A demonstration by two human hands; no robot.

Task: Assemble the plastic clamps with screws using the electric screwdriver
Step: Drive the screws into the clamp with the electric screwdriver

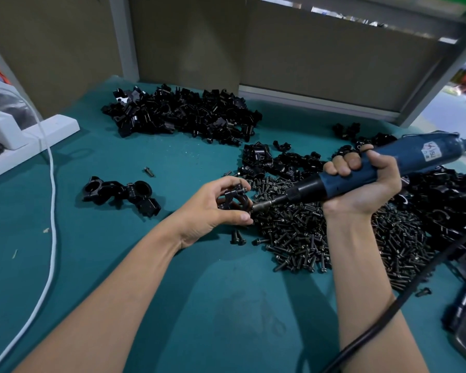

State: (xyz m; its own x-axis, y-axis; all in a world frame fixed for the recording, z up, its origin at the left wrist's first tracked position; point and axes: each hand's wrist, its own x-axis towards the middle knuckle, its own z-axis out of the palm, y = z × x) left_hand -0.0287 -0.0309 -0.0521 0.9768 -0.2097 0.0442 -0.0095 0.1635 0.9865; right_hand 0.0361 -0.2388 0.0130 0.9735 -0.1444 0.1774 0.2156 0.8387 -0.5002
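My left hand grips a black plastic clamp just above the teal table. A screw head sticks out of the clamp's top. My right hand is wrapped round the blue electric screwdriver, which lies nearly level and points left. Its metal bit touches the clamp's right side. Under both hands spreads a pile of dark screws. A few assembled clamps lie together to the left.
A big heap of black clamp parts lies at the back, more parts at the right. One loose screw lies apart. A white cable runs down the left. A black cord crosses my right forearm.
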